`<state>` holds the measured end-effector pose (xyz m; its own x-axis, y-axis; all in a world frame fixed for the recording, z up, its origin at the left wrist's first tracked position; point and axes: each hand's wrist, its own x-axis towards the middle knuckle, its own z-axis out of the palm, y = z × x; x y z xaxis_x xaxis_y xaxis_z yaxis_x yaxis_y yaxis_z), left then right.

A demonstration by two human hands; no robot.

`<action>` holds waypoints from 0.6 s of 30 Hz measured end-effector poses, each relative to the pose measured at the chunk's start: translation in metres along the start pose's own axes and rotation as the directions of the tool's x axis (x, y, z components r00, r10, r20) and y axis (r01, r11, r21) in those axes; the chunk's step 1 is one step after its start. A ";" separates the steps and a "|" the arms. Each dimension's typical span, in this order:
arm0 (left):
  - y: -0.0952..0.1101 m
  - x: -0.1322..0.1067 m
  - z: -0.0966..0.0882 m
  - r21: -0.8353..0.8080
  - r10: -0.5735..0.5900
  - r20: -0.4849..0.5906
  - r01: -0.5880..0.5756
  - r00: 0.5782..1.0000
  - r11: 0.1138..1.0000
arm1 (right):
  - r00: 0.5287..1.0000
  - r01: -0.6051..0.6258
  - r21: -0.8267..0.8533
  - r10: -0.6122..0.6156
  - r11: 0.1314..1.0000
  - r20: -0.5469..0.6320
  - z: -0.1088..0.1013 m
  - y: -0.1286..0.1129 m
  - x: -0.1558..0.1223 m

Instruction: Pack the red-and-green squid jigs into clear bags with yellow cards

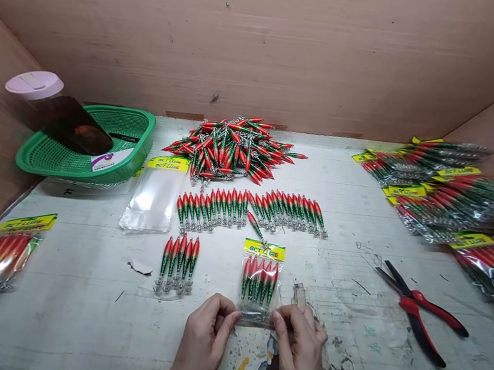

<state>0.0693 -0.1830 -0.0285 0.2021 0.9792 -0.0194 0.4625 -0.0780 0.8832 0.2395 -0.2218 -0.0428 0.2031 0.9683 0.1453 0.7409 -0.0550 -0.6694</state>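
Both hands meet at the lower middle of the frame over a small clear packet of lures [259, 283] lying flat on the desk [63, 306]. The left hand [203, 330] has its grip closed on the packet's lower left corner, thumb and fingertips pinching the plastic; the right hand [302, 348] pinches the lower right corner in the same way. The packet has a yellow header card at its far end and holds a row of red-and-green squid lures side by side, their hook ends towards the hands.

Just left of the packet lies a loose set of lures [178, 262], lined up in parallel. Beyond them, across the middle of the frame, runs a long row of lures [255, 209], and behind that a heaped pile of lures [232, 147] against the plywood back wall. An empty clear bag [153, 200] with a yellow header lies left of the row. At the upper left a green plastic basket [83, 165] carries a dark bottle with a pale lid [57, 110] lying across it. A filled packet of orange lures [2, 257] lies at the lower left. Stacks of finished packets [455, 196] crowd the upper right, and red-handled pliers [420, 311] lie on the desk at the right, well apart from the hands.
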 end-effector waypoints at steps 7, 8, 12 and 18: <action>0.003 0.000 0.010 0.137 -0.118 -0.038 0.122 0.992 0.983 | 0.992 -0.091 -0.096 0.082 0.991 -0.093 0.013 -0.012 -0.002; 0.003 0.000 0.010 0.159 -0.120 -0.035 0.125 0.992 0.979 | 0.991 -0.100 -0.110 0.089 0.989 -0.098 0.013 -0.013 -0.002; 0.003 0.006 0.011 0.248 -0.147 -0.027 0.149 0.989 0.957 | 0.992 -0.111 -0.166 0.099 0.980 -0.082 0.015 -0.011 0.001; 0.017 0.026 0.004 0.406 -0.360 0.059 0.307 0.931 0.861 | 0.992 -0.125 -0.295 0.116 0.947 -0.049 0.017 -0.001 0.005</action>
<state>0.0854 -0.1595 -0.0160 0.0727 0.9286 -0.3639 0.8106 0.1575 0.5640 0.2288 -0.2130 -0.0534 0.3188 0.9422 0.1027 0.8651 -0.2450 -0.4376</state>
